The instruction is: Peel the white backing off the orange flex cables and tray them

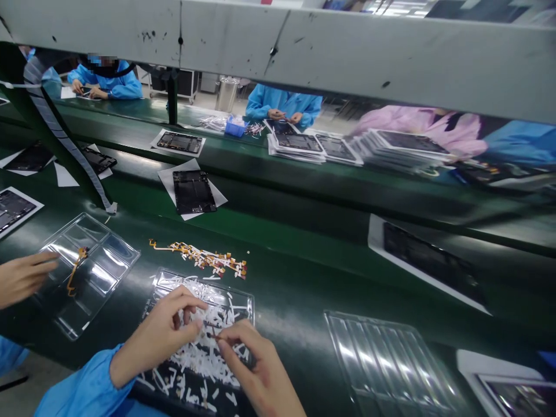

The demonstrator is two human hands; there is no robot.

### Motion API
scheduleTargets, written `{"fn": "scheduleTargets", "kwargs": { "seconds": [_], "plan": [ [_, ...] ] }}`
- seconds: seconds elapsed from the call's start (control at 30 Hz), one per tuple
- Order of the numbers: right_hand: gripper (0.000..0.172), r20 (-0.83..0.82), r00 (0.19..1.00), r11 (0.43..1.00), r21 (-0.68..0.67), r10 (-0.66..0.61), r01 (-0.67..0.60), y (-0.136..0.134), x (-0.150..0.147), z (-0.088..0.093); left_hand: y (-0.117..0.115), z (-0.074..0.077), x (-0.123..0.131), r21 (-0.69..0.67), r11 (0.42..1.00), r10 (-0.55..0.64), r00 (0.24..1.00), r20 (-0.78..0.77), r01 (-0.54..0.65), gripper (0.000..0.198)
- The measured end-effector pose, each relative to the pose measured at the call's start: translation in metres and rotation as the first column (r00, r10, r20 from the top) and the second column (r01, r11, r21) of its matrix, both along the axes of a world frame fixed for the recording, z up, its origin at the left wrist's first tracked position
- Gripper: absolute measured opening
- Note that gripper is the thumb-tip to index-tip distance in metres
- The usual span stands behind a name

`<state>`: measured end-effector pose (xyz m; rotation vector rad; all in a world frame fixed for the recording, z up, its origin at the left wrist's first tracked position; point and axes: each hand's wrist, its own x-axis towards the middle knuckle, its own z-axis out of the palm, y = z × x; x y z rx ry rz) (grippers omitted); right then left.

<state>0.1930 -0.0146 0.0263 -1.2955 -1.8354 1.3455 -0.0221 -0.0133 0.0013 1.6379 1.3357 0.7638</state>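
My left hand [174, 324] hovers over a clear plastic tray [249, 298] heaped with small white strips [200, 359]. Its thumb and forefinger are bent but apart, and I see nothing between them. Close beside it, my right hand [256, 365] pinches a thin, dark strip [214, 336] whose tip points toward my left hand. The strip is too small to make out its kind. Just beyond the tray lies a loose pile of orange-and-white flex cables [208, 258] on the green bench [286, 301].
At left, another person's hand [26, 278] reaches by a clear tray [104, 284] holding an orange flex cable [77, 272]. A ribbed clear tray [391, 359] lies at right. Dark tablet-like panels [194, 191] rest on white sheets. A grey beam [226, 40] crosses overhead; co-workers [282, 104] sit opposite.
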Motion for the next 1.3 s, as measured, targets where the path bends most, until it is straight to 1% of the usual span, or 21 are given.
{"fn": "scheduleTargets", "kwargs": {
  "seconds": [0.03,0.07,0.13,0.23,0.3,0.37,0.43,0.5,0.57,0.63,0.73,0.83,0.9,0.93,1.0,1.03,1.1,1.2,1.27,1.3],
  "plan": [
    [0.021,-0.011,1.000,1.000,-0.004,-0.009,0.009,0.000,0.000,0.000,0.000,0.003,0.000,-0.037,0.999,-0.025,0.999,0.032,0.027,0.013],
    [0.020,-0.021,1.000,1.000,-0.007,-0.016,0.016,-0.001,0.000,0.000,-0.001,0.007,0.001,-0.046,0.998,-0.041,0.998,0.048,0.043,0.013],
    [0.018,-0.031,0.999,1.000,-0.019,-0.011,0.010,-0.001,0.000,-0.001,-0.001,0.012,-0.001,-0.007,0.999,-0.039,0.997,0.064,0.040,0.015],
    [0.013,-0.028,0.999,0.999,-0.045,0.019,-0.020,0.000,0.002,-0.004,0.001,0.017,-0.011,0.089,0.996,0.024,0.998,0.055,-0.029,0.016],
    [0.012,-0.033,0.999,0.999,-0.052,0.008,-0.009,0.001,0.004,-0.006,0.003,0.018,-0.018,0.164,0.984,0.065,0.998,0.018,-0.067,0.016],
    [0.014,-0.043,0.999,0.999,-0.050,-0.011,0.009,0.001,0.006,-0.009,0.003,0.017,-0.021,0.260,0.959,0.126,0.991,-0.041,-0.111,0.018],
    [0.015,-0.046,0.999,0.999,-0.041,-0.013,0.011,0.001,0.006,-0.010,0.000,0.014,-0.017,0.368,0.920,0.176,0.980,-0.089,-0.132,0.021],
    [0.015,-0.052,0.999,1.000,-0.020,-0.003,0.002,0.002,0.004,-0.010,-0.007,0.009,-0.006,0.460,0.883,0.168,0.978,-0.122,-0.094,0.020],
    [0.016,-0.061,0.998,1.000,0.006,0.012,-0.012,0.002,0.002,-0.009,-0.014,0.006,0.006,0.509,0.861,0.110,0.981,-0.159,-0.014,0.013],
    [0.017,-0.059,0.998,0.999,0.026,0.030,-0.029,0.001,0.000,-0.008,-0.019,0.004,0.015,0.543,0.840,0.095,0.976,-0.194,0.026,0.008],
    [0.019,-0.032,0.998,0.997,0.044,0.062,-0.060,0.000,-0.002,-0.005,-0.021,0.005,0.022,0.595,0.803,0.135,0.960,-0.244,0.038,0.008],
    [0.021,-0.011,0.997,0.995,0.065,0.073,-0.072,-0.002,-0.004,-0.004,-0.020,0.005,0.025,0.657,0.750,0.182,0.934,-0.307,0.069,0.011],
    [0.022,-0.001,0.997,0.994,0.079,0.072,-0.071,-0.004,-0.006,-0.005,-0.019,0.003,0.026,0.687,0.721,0.210,0.918,-0.336,0.087,0.014],
    [0.021,0.003,0.997,0.994,0.087,0.072,-0.072,-0.005,-0.006,-0.004,-0.018,0.001,0.026,0.693,0.716,0.217,0.915,-0.341,0.088,0.015],
    [0.020,0.011,0.998,0.992,0.108,0.069,-0.070,-0.006,-0.004,-0.002,-0.015,-0.004,0.024,0.688,0.722,0.231,0.914,-0.334,0.069,0.015],
    [0.020,0.018,0.998,0.991,0.114,0.066,-0.067,-0.007,0.000,0.001,-0.013,-0.008,0.021,0.673,0.737,0.236,0.911,-0.339,0.059,0.015],
    [0.020,0.042,0.998,0.990,0.126,0.052,-0.057,-0.007,0.013,0.010,-0.008,-0.017,0.013,0.615,0.786,0.236,0.892,-0.385,0.057,0.014],
    [0.024,0.090,0.995,0.982,0.179,0.047,-0.063,-0.004,0.038,0.026,-0.003,-0.029,-0.004,0.484,0.872,0.199,0.855,-0.478,0.067,0.015],
    [0.029,0.115,0.992,0.970,0.229,0.051,-0.077,-0.001,0.050,0.034,-0.002,-0.028,-0.011,0.415,0.909,0.166,0.868,-0.468,0.050,0.017],
    [0.033,0.123,0.991,0.965,0.248,0.056,-0.085,0.001,0.053,0.036,-0.002,-0.025,-0.013,0.380,0.924,0.140,0.894,-0.425,0.036,0.019]
  ]
}}
